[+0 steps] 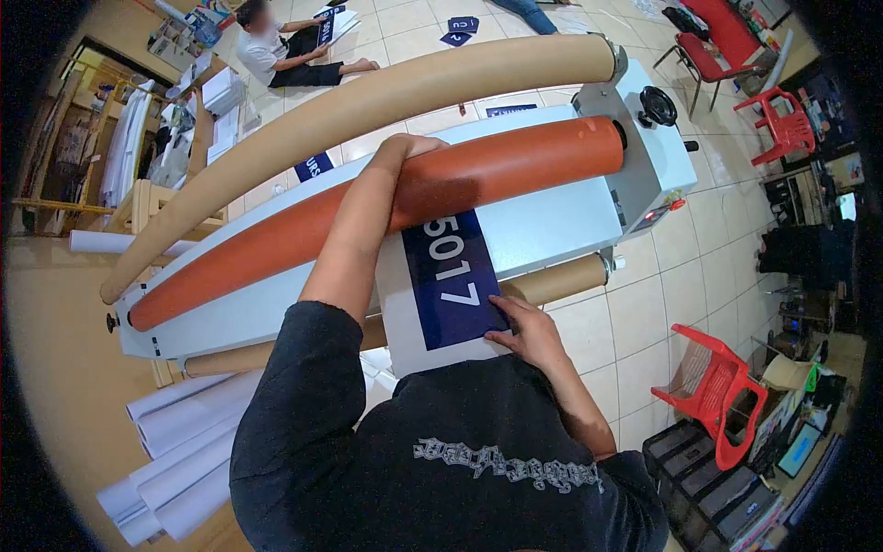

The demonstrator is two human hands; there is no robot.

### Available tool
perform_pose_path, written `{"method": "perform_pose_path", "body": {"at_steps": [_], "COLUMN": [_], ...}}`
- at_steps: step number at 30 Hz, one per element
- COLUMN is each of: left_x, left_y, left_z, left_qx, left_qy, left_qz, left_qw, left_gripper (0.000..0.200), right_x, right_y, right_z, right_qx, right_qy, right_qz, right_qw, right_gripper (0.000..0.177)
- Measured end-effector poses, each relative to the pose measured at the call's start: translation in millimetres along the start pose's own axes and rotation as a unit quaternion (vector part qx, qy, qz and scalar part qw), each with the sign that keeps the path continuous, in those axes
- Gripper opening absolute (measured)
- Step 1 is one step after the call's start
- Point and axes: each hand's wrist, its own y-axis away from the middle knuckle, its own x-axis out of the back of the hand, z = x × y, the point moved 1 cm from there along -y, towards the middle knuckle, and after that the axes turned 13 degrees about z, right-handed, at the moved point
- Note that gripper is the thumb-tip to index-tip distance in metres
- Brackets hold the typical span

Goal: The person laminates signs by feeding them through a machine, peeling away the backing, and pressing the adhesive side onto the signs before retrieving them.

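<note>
A dark blue sign (451, 276) with white digits "5017" and a white border lies at the orange roller (533, 170) of a laminating machine. Its upper part is hidden under the roller and my arm. My right hand (529, 333) holds the sign's right edge near the lower corner, its thumb and a finger on the blue surface. My left arm crosses over the roller. At the roller's far side is my left hand (416, 145); its fingers are mostly hidden there, so what they hold does not show.
A brown cardboard-coloured roll (368, 92) spans the machine's far side, and another roll (561, 279) sits at the near side. A black handwheel (657, 107) tops the right end. White paper rolls (184, 432) lie at left. Red chairs (713, 386) stand right. A person (276, 55) sits beyond.
</note>
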Motion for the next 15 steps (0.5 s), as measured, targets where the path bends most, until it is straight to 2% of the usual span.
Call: {"method": "perform_pose_path", "body": {"at_steps": [4, 5, 6, 9, 10, 11, 12, 13, 14, 15], "left_x": [3, 8, 12, 18, 19, 14, 4, -8, -17, -26], "left_y": [2, 4, 7, 29, 31, 53, 95, 130, 148, 165], "left_z": [0, 5, 7, 10, 0, -8, -11, -18, -32, -46], "left_qx": [-0.006, -0.077, -0.144, -0.174, -0.28, -0.275, -0.35, -0.42, -0.435, -0.451], "left_qy": [0.004, -0.094, -0.189, -0.15, -0.126, -0.126, -0.089, -0.051, -0.002, 0.048], "left_qz": [0.002, 0.115, 0.224, 0.219, 0.283, 0.283, 0.358, 0.429, 0.437, 0.444], "left_qw": [1.0, 0.986, 0.945, 0.948, 0.909, 0.91, 0.861, 0.798, 0.787, 0.773], "left_gripper": [0.044, 0.049, 0.055, 0.059, 0.056, 0.056, 0.05, 0.044, 0.038, 0.031], "right_x": [6, 7, 7, 9, 9, 8, 8, 10, 13, 17], "right_y": [-8, -12, -13, -14, -14, -13, -15, -17, -21, -25], "right_z": [-7, -8, -12, -17, -17, -17, -16, -16, -16, -19], "right_qx": [0.004, -0.006, -0.002, -0.004, 0.014, 0.03, 0.032, 0.031, 0.031, 0.034], "right_qy": [0.054, 0.082, 0.083, 0.124, 0.122, 0.118, 0.116, 0.041, -0.034, -0.033], "right_qz": [-0.001, -0.008, -0.009, 0.002, 0.032, 0.062, 0.059, 0.052, 0.044, 0.041], "right_qw": [0.999, 0.997, 0.997, 0.992, 0.992, 0.991, 0.991, 0.997, 0.998, 0.998], "right_gripper": [0.061, 0.06, 0.06, 0.055, 0.052, 0.05, 0.05, 0.044, 0.039, 0.039]}}
